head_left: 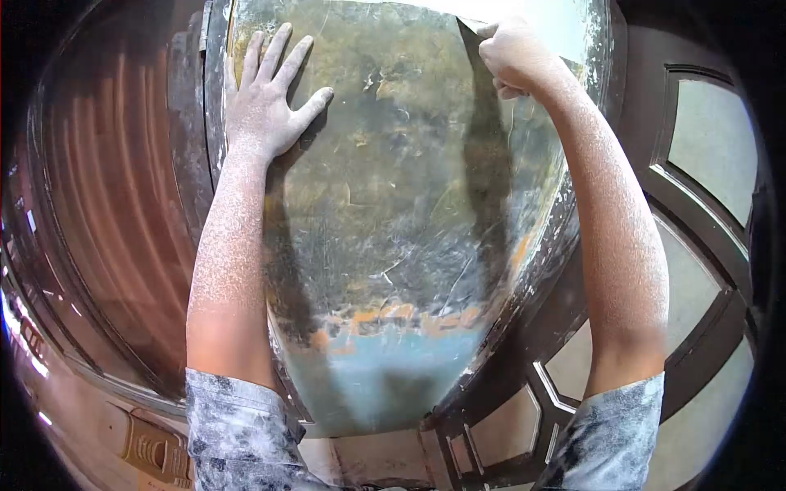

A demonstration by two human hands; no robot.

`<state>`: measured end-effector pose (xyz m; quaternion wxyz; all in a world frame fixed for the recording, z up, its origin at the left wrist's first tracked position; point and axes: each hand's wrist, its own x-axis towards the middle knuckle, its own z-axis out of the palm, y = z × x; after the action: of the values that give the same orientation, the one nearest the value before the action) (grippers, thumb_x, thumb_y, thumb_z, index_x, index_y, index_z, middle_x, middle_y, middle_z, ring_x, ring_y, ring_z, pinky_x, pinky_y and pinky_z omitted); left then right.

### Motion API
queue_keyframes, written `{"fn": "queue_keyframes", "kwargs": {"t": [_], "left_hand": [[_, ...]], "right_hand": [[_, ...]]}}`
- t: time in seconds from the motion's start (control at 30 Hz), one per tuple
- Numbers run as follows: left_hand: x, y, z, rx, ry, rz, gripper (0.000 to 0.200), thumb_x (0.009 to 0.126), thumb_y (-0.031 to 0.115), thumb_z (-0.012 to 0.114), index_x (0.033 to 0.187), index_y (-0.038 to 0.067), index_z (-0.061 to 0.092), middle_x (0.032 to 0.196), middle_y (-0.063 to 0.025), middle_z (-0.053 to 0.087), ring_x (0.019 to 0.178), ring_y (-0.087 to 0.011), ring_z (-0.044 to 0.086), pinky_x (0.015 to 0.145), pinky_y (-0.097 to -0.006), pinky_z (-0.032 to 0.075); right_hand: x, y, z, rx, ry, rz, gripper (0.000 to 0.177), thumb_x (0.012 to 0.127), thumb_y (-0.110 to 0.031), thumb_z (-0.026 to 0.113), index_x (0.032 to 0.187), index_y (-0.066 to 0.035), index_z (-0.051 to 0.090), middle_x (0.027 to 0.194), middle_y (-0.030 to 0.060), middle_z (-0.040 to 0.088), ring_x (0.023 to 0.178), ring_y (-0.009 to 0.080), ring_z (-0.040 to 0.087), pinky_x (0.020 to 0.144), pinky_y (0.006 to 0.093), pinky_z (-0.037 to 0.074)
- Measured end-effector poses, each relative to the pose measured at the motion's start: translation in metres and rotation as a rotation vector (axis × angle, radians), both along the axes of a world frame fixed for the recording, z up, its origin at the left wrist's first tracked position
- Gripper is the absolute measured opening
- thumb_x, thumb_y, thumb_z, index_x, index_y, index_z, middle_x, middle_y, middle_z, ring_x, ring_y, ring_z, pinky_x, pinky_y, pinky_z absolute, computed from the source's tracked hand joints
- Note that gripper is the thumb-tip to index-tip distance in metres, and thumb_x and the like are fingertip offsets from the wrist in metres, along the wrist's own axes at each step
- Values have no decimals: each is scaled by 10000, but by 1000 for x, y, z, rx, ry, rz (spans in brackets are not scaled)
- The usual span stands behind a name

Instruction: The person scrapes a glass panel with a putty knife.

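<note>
My left hand [274, 102], dusted white, lies with fingers and thumb spread on the upper left of a worn, patchy wall panel [385, 188]. My right hand [520, 59] is closed at the panel's upper right, by the lower edge of a bright white area [532, 15]. What its fingers grip, if anything, is hidden. A dark shadow falls down the panel beneath this hand. The panel is mottled olive and grey, with scratches, orange patches and a pale blue band [393, 380] at the bottom. White powder covers both forearms and speckles the sleeves.
A dark wooden door or frame with pale panes [712, 143] stands on the right. To the left is a reddish-brown, curtain-like surface [110, 204] within a dark frame. A brown moulded object, perhaps a chair [155, 446], shows at the lower left.
</note>
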<state>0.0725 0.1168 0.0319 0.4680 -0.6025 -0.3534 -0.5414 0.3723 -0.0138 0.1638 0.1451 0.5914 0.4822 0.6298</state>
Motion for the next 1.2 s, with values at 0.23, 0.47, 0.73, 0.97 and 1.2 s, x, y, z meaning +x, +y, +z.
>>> {"fn": "queue_keyframes", "kwargs": {"t": [0.23,0.47,0.73,0.97,1.2], "left_hand": [[-3,3,1,19,6,-10,722,928,647,558,1562,362,365,1671,38,246,1546,-254,197,1247,-559,144],[-3,1,0,14,-12,-65,705,907,632,564,1539,360,409,1659,45,278,1540,-246,217,1250,-568,119],[-4,1,-1,25,-26,-60,687,918,607,574,1536,352,416,1648,31,308,1528,-261,250,1242,-557,147],[-5,-1,-2,10,-24,-84,683,917,578,589,1535,341,419,1648,26,306,1532,-258,237,1244,-546,135],[-4,-1,-5,-18,-35,-98,682,940,581,554,1553,330,390,1657,17,286,1543,-260,206,1253,-552,99]], "right_hand": [[-56,-20,-20,32,1290,788,343,936,-36,451,1218,-11,645,681,137,640,562,215,692,477,363,575],[-52,25,-8,-155,524,296,269,986,-65,445,1167,40,614,734,185,690,597,242,724,481,323,581],[-116,-9,-31,-89,1116,792,283,1008,-102,487,1174,83,623,886,255,731,789,290,772,481,336,585],[-125,21,-50,56,614,764,361,903,-127,555,1200,73,601,1022,276,688,981,381,704,875,462,579],[-149,18,-49,65,840,890,565,876,-39,498,1430,64,455,1076,296,687,646,323,729,697,399,635]]}}
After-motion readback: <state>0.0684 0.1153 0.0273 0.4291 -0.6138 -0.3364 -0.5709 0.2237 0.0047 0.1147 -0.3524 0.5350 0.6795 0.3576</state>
